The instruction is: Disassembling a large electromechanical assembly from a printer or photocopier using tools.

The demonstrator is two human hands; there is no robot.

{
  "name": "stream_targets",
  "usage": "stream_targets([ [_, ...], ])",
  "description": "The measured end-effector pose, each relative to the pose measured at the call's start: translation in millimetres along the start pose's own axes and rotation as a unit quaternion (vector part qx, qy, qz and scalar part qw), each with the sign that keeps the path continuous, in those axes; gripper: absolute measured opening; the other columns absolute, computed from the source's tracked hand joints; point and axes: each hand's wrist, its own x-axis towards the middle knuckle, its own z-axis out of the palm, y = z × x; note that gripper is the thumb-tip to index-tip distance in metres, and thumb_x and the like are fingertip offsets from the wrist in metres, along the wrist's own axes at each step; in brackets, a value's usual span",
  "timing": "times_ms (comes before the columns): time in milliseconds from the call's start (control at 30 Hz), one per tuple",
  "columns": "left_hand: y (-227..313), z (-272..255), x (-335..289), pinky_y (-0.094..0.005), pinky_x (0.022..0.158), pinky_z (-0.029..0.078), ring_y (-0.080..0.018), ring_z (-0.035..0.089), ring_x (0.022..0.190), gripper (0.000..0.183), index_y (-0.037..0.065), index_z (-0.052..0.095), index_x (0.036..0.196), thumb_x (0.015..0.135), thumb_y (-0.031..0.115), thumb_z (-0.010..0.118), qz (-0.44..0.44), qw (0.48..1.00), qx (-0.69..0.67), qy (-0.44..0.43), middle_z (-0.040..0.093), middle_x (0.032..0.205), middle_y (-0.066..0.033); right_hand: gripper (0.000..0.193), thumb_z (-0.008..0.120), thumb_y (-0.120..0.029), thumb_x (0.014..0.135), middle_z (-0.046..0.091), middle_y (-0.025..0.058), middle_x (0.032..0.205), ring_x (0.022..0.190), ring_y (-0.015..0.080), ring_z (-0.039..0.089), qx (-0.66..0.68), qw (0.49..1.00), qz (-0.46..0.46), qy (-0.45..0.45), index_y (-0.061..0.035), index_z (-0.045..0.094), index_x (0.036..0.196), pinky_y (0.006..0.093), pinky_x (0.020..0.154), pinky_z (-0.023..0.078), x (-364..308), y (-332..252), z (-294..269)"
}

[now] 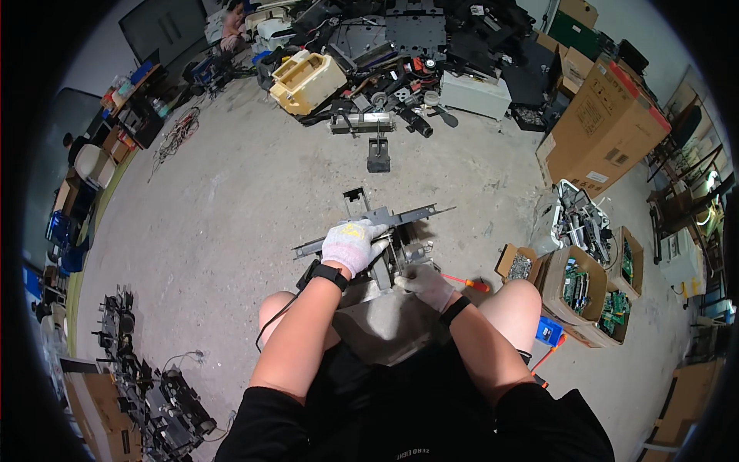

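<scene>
A dark grey metal frame assembly (377,219) with long side rails and a lower mechanism lies in front of me, between my knees. My left hand (352,245), in a whitish knit glove, grips the frame's top left part, its fingers stretching over the metal and the thumb lower down. Close to the lower right of the mechanism is my right hand (426,285), also gloved, with its fingers closed; what they hold is too small to make out. Beside it, on the right, lies a screwdriver (476,285) with an orange-red handle. A pale metal piece (385,319) sits beneath my wrists.
Ahead, a small black metal part (378,155) lies before a scrap heap with a yellowish plastic housing (308,82). On the right stand boxes of green circuit boards (573,289), a small box of screws (519,266) and a large carton (604,127). Dark machine parts (165,400) lie left.
</scene>
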Motion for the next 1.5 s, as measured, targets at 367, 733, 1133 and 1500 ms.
stream_targets([
  [367, -1, 1, 0, -0.0437, 0.088, 0.055, -0.0325, 0.067, 0.107, 0.040, 0.021, 0.072, 0.123, 0.092, 0.044, 0.064, 0.002, 1.000, -0.018, 0.004, 0.070, 0.120, -0.0095, 0.028, 0.054, -0.025, 0.106, 0.070, 0.0098, 0.097, 0.090, 0.0193, 0.071, 0.386, 0.917, -0.042, -0.094, -0.0016, 0.059, 0.121, 0.0328, 0.081, 0.059, -1, 1, 8],
  [733, 0, 0, -2, -0.0446, 0.089, 0.055, -0.0331, 0.066, 0.107, 0.040, 0.020, 0.072, 0.123, 0.091, 0.043, 0.065, -0.001, 1.000, -0.014, -0.004, 0.069, 0.117, -0.0099, 0.023, 0.063, -0.017, 0.100, 0.070, 0.0109, 0.107, 0.102, 0.0226, 0.071, 0.388, 0.917, 0.037, -0.088, 0.0009, 0.064, 0.114, 0.0325, 0.084, 0.057, -2, -20, -1],
  [1133, -3, 1, 1, -0.0445, 0.088, 0.055, -0.0328, 0.066, 0.107, 0.042, 0.021, 0.071, 0.124, 0.089, 0.043, 0.066, 0.000, 1.000, -0.011, -0.004, 0.070, 0.117, -0.0102, 0.016, 0.061, -0.017, 0.099, 0.062, 0.0035, 0.089, 0.077, 0.0123, 0.061, 0.399, 0.914, 0.017, -0.063, -0.0020, 0.063, 0.106, 0.0273, 0.065, 0.051, 11, -19, 1],
  [1500, -4, -1, 2, -0.0439, 0.089, 0.055, -0.0330, 0.067, 0.108, 0.042, 0.022, 0.071, 0.126, 0.089, 0.041, 0.066, 0.001, 1.000, -0.005, 0.003, 0.070, 0.120, -0.0107, 0.024, 0.055, -0.021, 0.104, 0.062, 0.0048, 0.088, 0.067, 0.0088, 0.058, 0.316, 0.947, 0.044, 0.047, -0.0029, 0.057, 0.119, 0.0242, 0.060, 0.049, 28, -25, 6],
])
